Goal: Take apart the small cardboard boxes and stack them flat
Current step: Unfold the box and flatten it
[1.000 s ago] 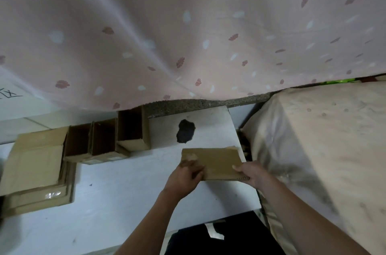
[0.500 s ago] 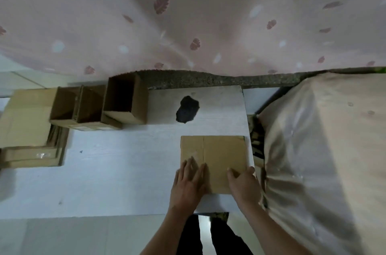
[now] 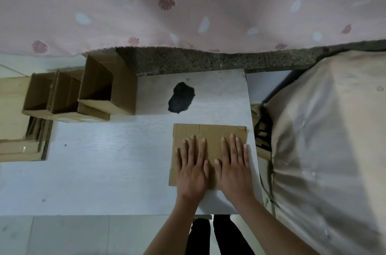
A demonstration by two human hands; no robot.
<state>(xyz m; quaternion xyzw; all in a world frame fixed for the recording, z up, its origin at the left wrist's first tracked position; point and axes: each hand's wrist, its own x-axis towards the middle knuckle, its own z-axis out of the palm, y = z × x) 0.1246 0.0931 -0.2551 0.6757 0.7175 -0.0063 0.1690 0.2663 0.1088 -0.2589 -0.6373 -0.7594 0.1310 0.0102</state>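
Cardboard, flattened (image 3: 211, 135), lies on the white table (image 3: 104, 160) just in front of the black stain (image 3: 180, 98). Left hand (image 3: 193, 169) and right hand (image 3: 235, 169) press on it side by side, fingers straight and spread. Three upright boxes (image 3: 71, 94) stand left of the stain.

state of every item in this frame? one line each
flattened box: folded flat on the table, pressed under both palms
left hand: fingers straight, pressing on the cardboard
right hand: fingers straight, pressing beside the left
three open boxes: still assembled, tops open, in a row
flat cardboard pile: stacked at the left edge
table: white, dark patch near the back
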